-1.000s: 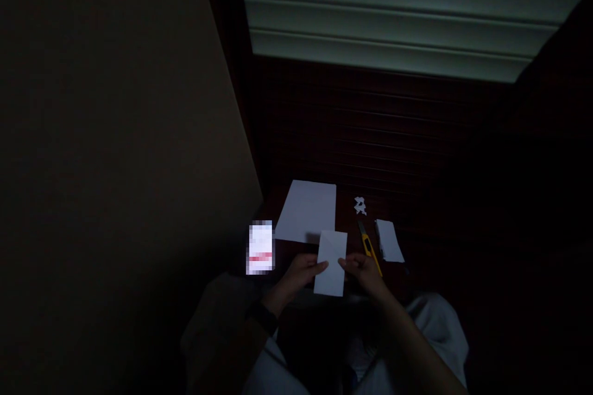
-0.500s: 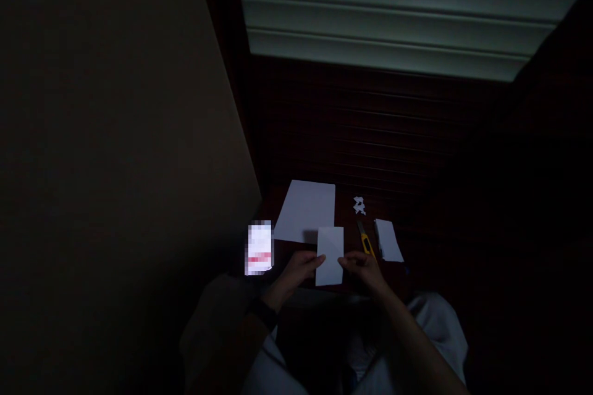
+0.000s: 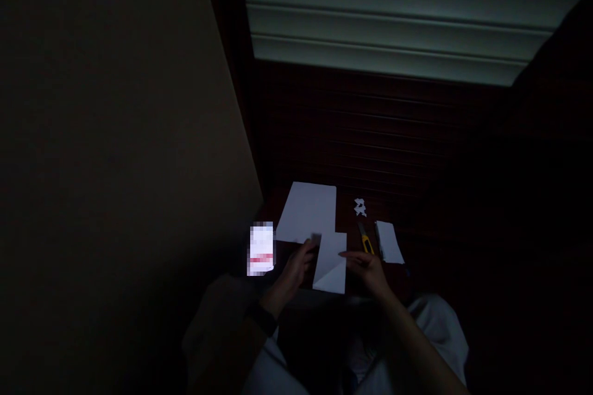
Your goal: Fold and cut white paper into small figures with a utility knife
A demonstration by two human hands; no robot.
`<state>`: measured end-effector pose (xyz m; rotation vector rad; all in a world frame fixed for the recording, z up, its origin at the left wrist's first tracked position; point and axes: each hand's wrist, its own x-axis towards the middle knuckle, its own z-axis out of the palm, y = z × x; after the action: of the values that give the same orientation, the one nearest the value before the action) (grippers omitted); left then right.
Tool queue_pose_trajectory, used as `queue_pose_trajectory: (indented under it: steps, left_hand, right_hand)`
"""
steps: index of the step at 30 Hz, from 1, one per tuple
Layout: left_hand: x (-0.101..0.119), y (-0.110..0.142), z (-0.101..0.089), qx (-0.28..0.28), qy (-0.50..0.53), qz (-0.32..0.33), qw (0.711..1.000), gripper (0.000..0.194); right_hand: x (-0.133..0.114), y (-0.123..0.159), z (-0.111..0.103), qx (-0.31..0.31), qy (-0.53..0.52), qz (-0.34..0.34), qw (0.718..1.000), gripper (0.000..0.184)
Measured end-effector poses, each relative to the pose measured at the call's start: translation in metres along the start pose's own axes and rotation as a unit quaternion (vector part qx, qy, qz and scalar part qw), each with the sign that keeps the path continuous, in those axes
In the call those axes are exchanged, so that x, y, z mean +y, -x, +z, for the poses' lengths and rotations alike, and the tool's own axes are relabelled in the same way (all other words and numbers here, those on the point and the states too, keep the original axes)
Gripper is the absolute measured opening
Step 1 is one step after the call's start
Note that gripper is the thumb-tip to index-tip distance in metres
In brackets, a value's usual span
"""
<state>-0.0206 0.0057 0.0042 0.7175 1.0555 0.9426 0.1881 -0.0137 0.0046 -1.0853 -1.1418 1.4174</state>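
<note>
fingers of the right hand (image 3: 370,270) pinching the right edge of folded white paper (image 3: 332,264) between both hands, left hand (image 3: 293,271) loosely parted beside it, broad flat sheet (image 3: 308,213) beyond, rectangular paper stack (image 3: 390,242), slim yellow cutter (image 3: 367,244), jagged scraps (image 3: 360,211)

On the table (image 3: 345,210), a paper sheet (image 3: 308,210) lies back left, a pixelated screen (image 3: 262,248) at its front left. Folded paper (image 3: 331,268) sits before the sheet, between left hand (image 3: 293,271) and right hand (image 3: 369,271). Rightward lies a utility knife (image 3: 367,244), paper scraps (image 3: 360,210) behind it, a paper stack (image 3: 390,242) to its right.
</note>
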Motion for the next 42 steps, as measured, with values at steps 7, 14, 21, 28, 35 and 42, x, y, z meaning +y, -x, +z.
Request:
queue_pose_trajectory:
  steps: [7,14,21,28,35,42]
  left_hand:
    - [-0.006,0.010,0.005,-0.082,-0.084,0.047,0.992,0.042]
    - [-0.005,0.011,0.005,-0.094,-0.107,0.052,0.988,0.043]
    - [0.001,0.014,0.005,-0.092,-0.130,0.063,0.985,0.041]
    - [0.005,0.017,0.002,-0.126,-0.153,0.059,0.978,0.040]
    - [0.012,0.022,0.002,-0.145,-0.141,0.049,0.978,0.040]
    - [0.011,0.019,0.003,-0.157,-0.110,0.034,0.981,0.042]
  right_hand:
    - [0.002,0.003,0.005,0.042,0.039,-0.016,0.998,0.042]
    - [0.018,0.000,0.007,0.047,-0.022,0.075,0.996,0.041]
    - [0.015,0.007,0.001,0.002,-0.074,0.124,0.990,0.031]
    - [0.011,0.010,-0.005,-0.032,-0.090,0.135,0.986,0.027]
    - [0.010,0.012,-0.006,-0.050,-0.107,0.143,0.983,0.027]
    - [0.003,0.010,-0.003,-0.053,-0.128,0.146,0.980,0.038]
